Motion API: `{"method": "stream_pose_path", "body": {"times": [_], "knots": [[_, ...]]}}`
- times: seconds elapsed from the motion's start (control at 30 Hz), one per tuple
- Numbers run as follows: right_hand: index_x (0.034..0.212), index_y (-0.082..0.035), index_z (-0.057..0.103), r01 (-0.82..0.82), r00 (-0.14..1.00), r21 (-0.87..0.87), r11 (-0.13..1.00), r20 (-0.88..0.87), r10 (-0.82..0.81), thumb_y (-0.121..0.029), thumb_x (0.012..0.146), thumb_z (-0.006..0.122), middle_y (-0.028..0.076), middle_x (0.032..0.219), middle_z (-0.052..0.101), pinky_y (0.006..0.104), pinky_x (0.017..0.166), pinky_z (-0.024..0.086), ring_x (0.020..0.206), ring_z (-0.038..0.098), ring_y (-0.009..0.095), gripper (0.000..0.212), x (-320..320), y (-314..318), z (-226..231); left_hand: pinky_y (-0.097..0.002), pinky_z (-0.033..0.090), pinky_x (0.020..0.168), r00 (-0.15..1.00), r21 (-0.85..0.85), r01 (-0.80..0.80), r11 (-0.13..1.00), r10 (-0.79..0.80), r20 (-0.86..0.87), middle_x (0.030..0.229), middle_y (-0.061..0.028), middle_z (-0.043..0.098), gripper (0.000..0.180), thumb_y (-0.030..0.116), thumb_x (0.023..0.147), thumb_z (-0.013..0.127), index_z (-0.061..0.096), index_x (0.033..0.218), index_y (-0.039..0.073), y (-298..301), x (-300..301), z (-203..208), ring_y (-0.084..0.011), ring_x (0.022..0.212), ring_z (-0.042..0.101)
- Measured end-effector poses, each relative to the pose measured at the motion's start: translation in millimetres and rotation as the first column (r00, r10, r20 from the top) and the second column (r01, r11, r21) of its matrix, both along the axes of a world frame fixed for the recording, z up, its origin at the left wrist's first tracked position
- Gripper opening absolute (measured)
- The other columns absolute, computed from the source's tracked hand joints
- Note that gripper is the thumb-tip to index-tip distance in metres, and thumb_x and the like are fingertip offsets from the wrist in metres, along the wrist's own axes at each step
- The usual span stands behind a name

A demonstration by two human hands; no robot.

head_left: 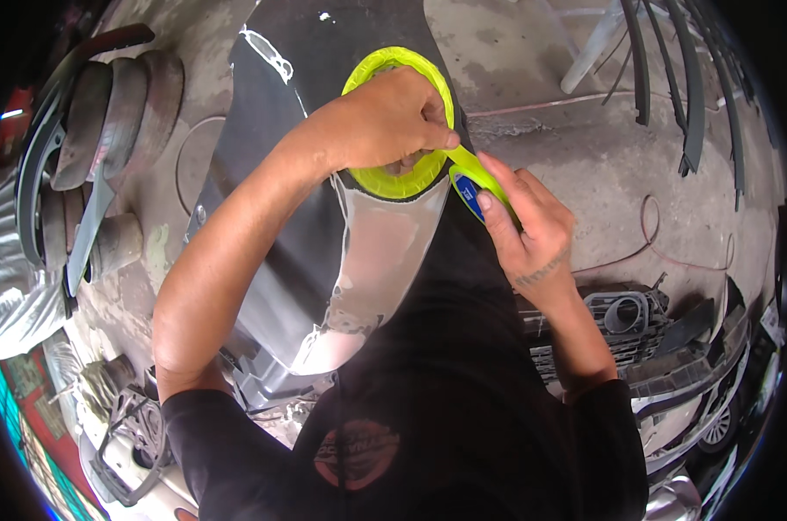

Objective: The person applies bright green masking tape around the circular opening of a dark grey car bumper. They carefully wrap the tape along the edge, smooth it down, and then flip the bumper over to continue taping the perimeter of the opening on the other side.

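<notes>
1. Stained concrete floor (576, 148) is seen throughout the background; dark curved trim strips (671, 78) are leaned at the upper right; a stack of curved panels (107, 113) is seen at the upper left; a grille part (623, 317) lies at the lower right.
2. A dark grey car body panel (324, 174) with a bare silver patch is set in front of the person; it runs from top centre down toward the torso.
3. A roll of yellow-green masking tape (393, 178) is held over the panel's upper part; the left hand (393, 117) is closed on it, fingers passed through its core.
4. A pulled-out strip of tape (476, 169) runs from the roll to the right hand (523, 221); it is pinched there between thumb and fingers; a small blue object (467, 189) is held in the same grip, its kind not determinable.
5. The hands are just beside each other, not touching.
</notes>
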State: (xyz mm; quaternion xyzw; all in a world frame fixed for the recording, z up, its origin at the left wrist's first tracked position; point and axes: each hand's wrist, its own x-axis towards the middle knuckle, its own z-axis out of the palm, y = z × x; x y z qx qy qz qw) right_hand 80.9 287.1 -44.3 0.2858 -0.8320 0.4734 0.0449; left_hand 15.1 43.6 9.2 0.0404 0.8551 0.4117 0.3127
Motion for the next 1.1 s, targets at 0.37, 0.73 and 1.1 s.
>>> {"method": "stream_pose_path", "body": {"times": [0.37,0.73,1.1], "knots": [[0.139,-0.003,0.065,-0.046,0.994,0.129,0.991,0.104,0.033,-0.002,0.093,0.073,0.021,0.092,0.069,0.0499,0.072,0.057,0.081,0.070,0.044,0.046,17,-6,13,-0.0471,0.060,0.086,0.864,-0.632,0.169,0.756,-0.422,-0.274,0.098,-0.0217,0.077,0.018,0.005,0.081,0.076,0.075,0.097,-0.002,12,-14,-6,-0.0391,0.099,0.076],[0.127,0.005,0.070,-0.100,0.985,0.193,0.976,0.155,0.070,0.001,0.095,0.071,0.024,0.094,0.072,0.0465,0.073,0.055,0.082,0.071,0.043,0.032,5,-16,15,-0.0448,0.062,0.089,0.823,-0.729,0.252,0.637,-0.537,-0.185,0.103,-0.0187,0.080,0.027,0.006,0.076,0.083,0.076,0.102,0.001,10,-18,-32,-0.0350,0.103,0.078],[0.125,0.007,0.071,-0.128,0.976,0.202,0.971,0.198,0.088,-0.002,0.096,0.072,0.025,0.097,0.073,0.0488,0.077,0.056,0.085,0.071,0.046,0.031,4,-15,18,-0.0407,0.064,0.087,0.822,-0.780,0.159,0.605,-0.519,-0.235,0.101,-0.0140,0.082,0.026,0.009,0.077,0.087,0.082,0.102,0.005,13,-12,-38,-0.0303,0.103,0.080]]}}
